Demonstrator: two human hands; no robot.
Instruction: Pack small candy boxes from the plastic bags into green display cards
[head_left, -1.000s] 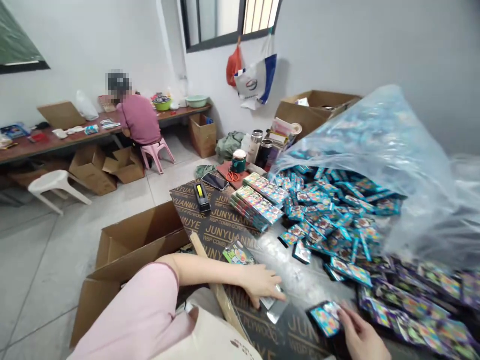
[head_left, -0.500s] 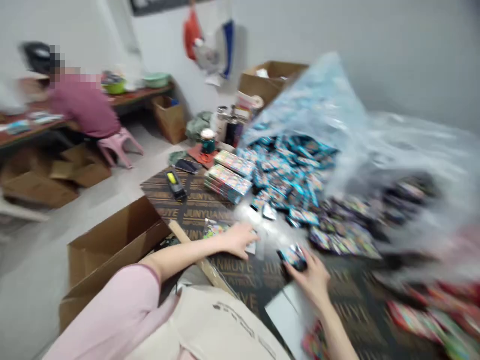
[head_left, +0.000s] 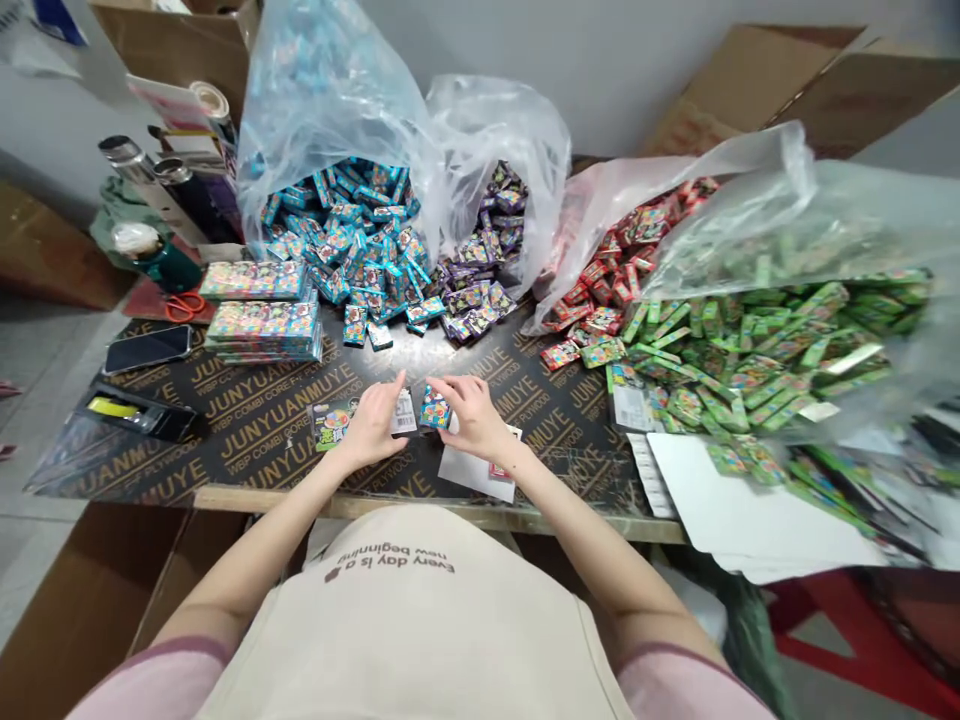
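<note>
My left hand (head_left: pixel 371 425) lies across a flat printed card (head_left: pixel 327 424), with fingers and thumb at the edges of its grey barcode end. My right hand (head_left: pixel 480 420) pinches a small blue printed box (head_left: pixel 434 408) just right of that end; a narrow gap seems to part the two. Beneath my right wrist lies a white sheet (head_left: pixel 466 472) with a small red packet (head_left: pixel 499 469) on it. Farther back, loose blue boxes (head_left: pixel 360 240) spill from a clear plastic bag (head_left: pixel 315 110), next to purple boxes (head_left: pixel 480 270) from another bag.
Red boxes (head_left: pixel 600 275) and green boxes (head_left: pixel 720 350) spill from bags on the right, near white cardboard sheets (head_left: pixel 750 505). At left are stacked printed packs (head_left: pixel 262 330), a phone (head_left: pixel 148 349), a black tool with a yellow part (head_left: pixel 139 410), scissors (head_left: pixel 184 306) and flasks (head_left: pixel 184 190).
The view has swung right and down to face the table, and the person in pink has left it. The blue box in my right hand is now close beside my left hand and the card.
</note>
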